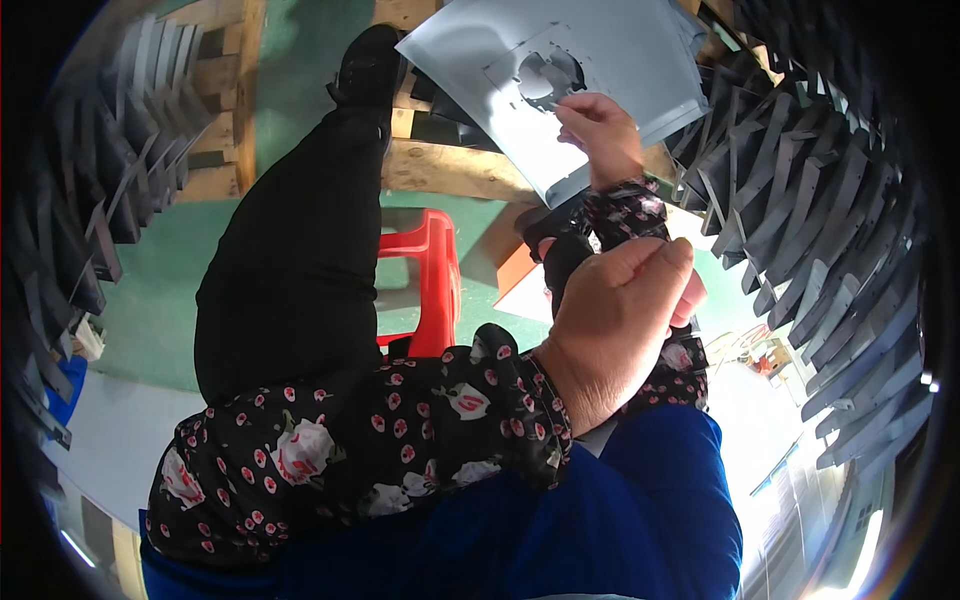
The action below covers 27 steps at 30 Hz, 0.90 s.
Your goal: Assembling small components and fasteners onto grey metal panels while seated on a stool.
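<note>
A grey sheet-metal panel (620, 60) lies tilted at the top, with a round cutout near its middle. Over it, beside the cutout, is my right hand (605, 135), thumb and forefinger pinched together. Whatever sits in that pinch is too small to name. Closer to my body, my left hand (625, 320) is curled closed in front of my right forearm. Its fingers are mostly turned away, so I cannot make out what they hold, if anything. Floral black sleeves cover both forearms.
Rows of bent grey metal parts (800, 180) stand along the right, and more metal parts (130, 140) along the left. Under the panel is a wooden pallet (455, 170). A red plastic stool (435, 270) stands on the green floor (150, 310) by my black-trousered leg.
</note>
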Available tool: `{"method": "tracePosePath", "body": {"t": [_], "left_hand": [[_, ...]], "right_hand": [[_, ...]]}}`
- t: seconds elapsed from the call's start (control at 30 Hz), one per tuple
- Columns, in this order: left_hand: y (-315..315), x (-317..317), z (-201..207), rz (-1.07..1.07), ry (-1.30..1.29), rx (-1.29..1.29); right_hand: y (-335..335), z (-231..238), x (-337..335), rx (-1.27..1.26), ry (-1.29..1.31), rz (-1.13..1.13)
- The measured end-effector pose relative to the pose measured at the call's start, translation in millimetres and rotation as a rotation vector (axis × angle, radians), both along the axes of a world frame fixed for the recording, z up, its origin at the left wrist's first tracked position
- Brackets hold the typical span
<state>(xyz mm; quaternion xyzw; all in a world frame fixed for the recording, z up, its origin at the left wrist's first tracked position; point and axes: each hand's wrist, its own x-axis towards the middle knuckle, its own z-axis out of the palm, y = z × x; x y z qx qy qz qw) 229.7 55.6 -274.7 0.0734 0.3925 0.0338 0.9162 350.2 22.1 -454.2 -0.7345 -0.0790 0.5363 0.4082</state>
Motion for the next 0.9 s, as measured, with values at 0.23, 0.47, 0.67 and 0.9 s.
{"method": "tracePosePath", "body": {"t": [0.23, 0.47, 0.67, 0.9], "left_hand": [[1.6, 1.6, -3.3, -0.064, -0.063, 0.005], [2.0, -5.1, -5.5, -0.082, -0.108, 0.109], [-0.3, -6.9, -6.0, -0.110, -0.115, 0.190], [2.8, -5.8, -5.6, -0.138, -0.102, 0.125]], "right_hand": [[-4.3, -67.7, -5.3, -0.127, -0.631, 0.264], [4.0, -73.0, -12.7, -0.034, -0.876, 0.375], [7.5, -79.0, -13.3, -0.062, -0.926, 0.425], [7.1, -81.2, -12.9, -0.026, -0.990, 0.456]]}}
